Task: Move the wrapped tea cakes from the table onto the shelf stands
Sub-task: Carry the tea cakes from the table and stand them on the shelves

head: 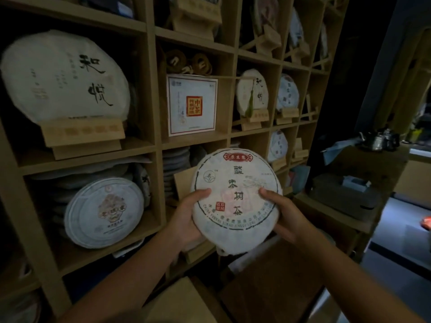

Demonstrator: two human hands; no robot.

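Two bare forearms reach up from below, and both hands are on one wrapped tea cake (235, 201), held up in front of the wooden shelf (151, 89) with its printed face tilted toward the person. The left hand (186, 220) cups the cake's lower left edge, thumb laid flat across the paper face, the other fingers curled round behind where I cannot see them. The right hand (283, 215) mirrors it on the lower right edge, thumb pressed onto the face near the rim, fingers wrapped behind. The cake is white paper, ringed in dark print, a red label at the top, black characters down the middle. It is in the air, touching no stand, in front of the lower middle compartment.

Up on the left, a big white cake (65, 78) stands upright on a wooden stand (84, 134). Below it, a paler cake with a brown figure (105, 213) leans against a stack of flat cakes. In the middle compartment, a white card with a red seal (192, 106) stands upright. Further right, smaller cakes sit on their own stands, one with a green tassel (250, 101) hanging in front of it. Far right it is dim, with a dark low table (345, 206) beside the shelf.
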